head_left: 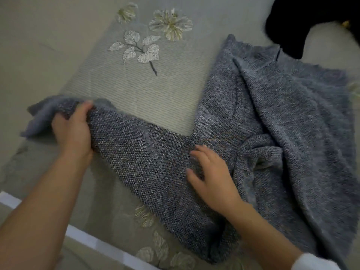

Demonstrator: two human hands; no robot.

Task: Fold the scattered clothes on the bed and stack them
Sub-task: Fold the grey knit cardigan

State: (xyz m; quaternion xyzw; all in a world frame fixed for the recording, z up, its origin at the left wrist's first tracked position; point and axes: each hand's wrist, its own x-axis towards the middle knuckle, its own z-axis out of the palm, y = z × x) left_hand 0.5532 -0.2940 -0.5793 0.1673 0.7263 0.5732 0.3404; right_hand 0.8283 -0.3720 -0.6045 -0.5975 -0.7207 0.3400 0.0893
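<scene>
A grey-blue knitted sweater (272, 117) lies spread and wrinkled on the bed (136, 90), its body at the right and one sleeve stretched out to the left. My left hand (73, 129) grips that sleeve near its cuff end, fingers curled over the knit. My right hand (210, 176) rests flat on the sweater where the sleeve meets the body, fingers straight and spread, pressing the fabric down.
The bed cover is grey-green with embroidered pale flowers and leaves (140, 47). A black garment (311, 22) lies at the top right corner, touching the sweater's far edge. A white strip (87, 238) runs along the bed's near edge at lower left.
</scene>
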